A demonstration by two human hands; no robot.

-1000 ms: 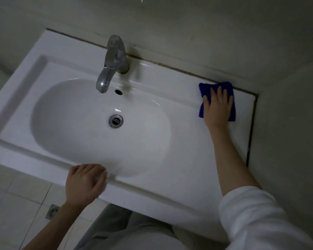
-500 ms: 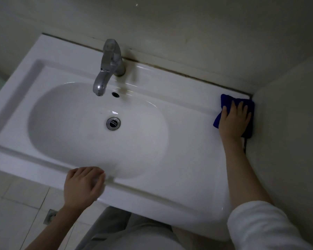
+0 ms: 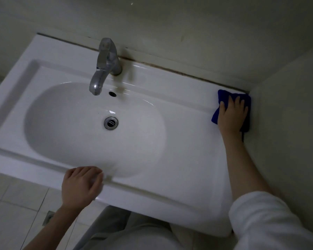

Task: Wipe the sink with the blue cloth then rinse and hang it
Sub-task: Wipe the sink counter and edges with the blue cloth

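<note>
At about 3 o'clock from the drain [image 3: 111, 123], in the far right corner of the sink [image 3: 188, 168], the right hand [image 3: 232, 116] lay flat on the blue cloth [image 3: 222, 95]. Its fingers were straight and a little spread, and the palm pressed the cloth down on the white ledge. The cloth was folded up small, and its right edge touched the side wall [image 3: 287, 123]. A white sleeve [image 3: 267, 219] was pushed up the right arm.

At about 7 o'clock from the drain, the left hand [image 3: 80, 184] rested on the front rim of the sink. Its fingers were loosely bent, with the tips down on the rim, and it held nothing. This hand looked a bit blurry.

The bowl of the sink was white and oval. The round metal drain sat in the middle of it. I could see nothing else lying in the bowl. A small dark hole [image 3: 112, 94] was in the bowl wall at 12 o'clock from the drain. Above that hole stood the shiny tap [image 3: 105, 64], with its spout over the bowl. I could see no water coming out of it. Pale floor tiles [image 3: 13, 204] showed at 8 o'clock, below the sink.
</note>
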